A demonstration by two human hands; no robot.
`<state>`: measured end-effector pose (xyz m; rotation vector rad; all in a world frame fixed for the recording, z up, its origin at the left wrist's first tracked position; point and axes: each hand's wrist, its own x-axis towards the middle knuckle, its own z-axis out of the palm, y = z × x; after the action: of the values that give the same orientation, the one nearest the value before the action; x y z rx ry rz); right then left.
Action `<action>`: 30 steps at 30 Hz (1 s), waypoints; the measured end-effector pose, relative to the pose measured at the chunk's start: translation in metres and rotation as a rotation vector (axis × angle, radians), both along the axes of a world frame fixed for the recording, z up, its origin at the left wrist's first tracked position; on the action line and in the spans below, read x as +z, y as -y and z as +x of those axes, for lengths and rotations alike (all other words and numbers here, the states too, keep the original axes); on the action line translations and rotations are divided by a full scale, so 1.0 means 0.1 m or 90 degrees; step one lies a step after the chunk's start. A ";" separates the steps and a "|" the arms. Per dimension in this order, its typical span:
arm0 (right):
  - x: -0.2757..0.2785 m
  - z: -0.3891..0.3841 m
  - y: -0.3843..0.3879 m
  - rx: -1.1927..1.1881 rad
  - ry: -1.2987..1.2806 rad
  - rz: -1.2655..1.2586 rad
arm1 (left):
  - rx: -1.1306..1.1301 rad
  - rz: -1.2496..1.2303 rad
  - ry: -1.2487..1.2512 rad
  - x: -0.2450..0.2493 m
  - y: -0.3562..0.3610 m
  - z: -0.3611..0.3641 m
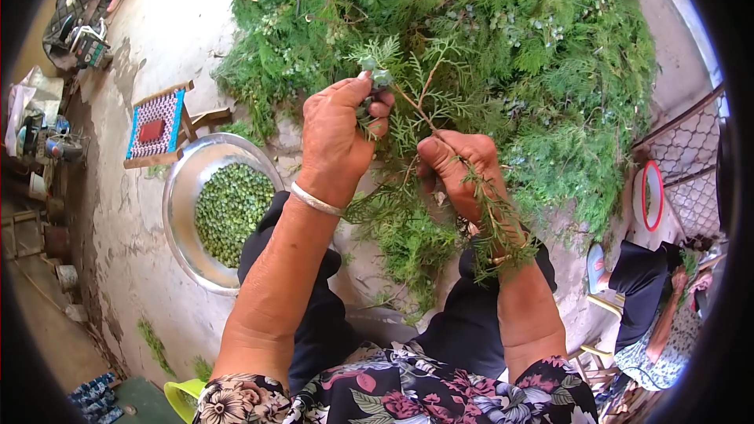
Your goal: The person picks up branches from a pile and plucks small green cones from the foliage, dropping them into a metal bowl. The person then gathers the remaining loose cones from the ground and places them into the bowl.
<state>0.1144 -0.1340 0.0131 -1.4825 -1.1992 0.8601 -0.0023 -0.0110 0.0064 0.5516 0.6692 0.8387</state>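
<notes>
My left hand point(342, 129) is closed at the upper middle, its thumb and fingers pinching pale green cones point(378, 76) at the tip of a sprig. Just to the right, my right hand point(459, 169) grips the brown stem of a green conifer branch point(424, 114), whose lower end hangs over my right wrist. Behind both hands lies a large heap of green branches point(503, 39) dotted with bluish cones. A wide metal basin point(179, 216) at my left knee holds many small green cones point(236, 212).
A low stool point(157, 127) with a woven seat stands beyond the basin. At bottom left is a yellow-green container point(182, 399). Another person point(656, 338) sits at the right, near a red-rimmed round container point(653, 195) and a wire mesh point(691, 173).
</notes>
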 end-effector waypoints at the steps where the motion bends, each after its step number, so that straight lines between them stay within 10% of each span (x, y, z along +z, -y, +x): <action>1: -0.02 0.00 -0.01 0.005 0.002 0.005 | -0.001 0.001 0.001 0.00 -0.01 0.00; 10: 0.00 0.08 0.12 -0.080 -0.027 0.049 | -0.015 -0.226 0.372 -0.07 -0.69 -0.39; 30: -0.17 0.08 0.06 -0.020 0.369 0.080 | -0.070 0.160 -0.067 0.02 0.07 0.03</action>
<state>0.1224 -0.1401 -0.0043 -1.6968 -1.6074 0.3239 0.0004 -0.0181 0.0086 0.8570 0.6263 0.7989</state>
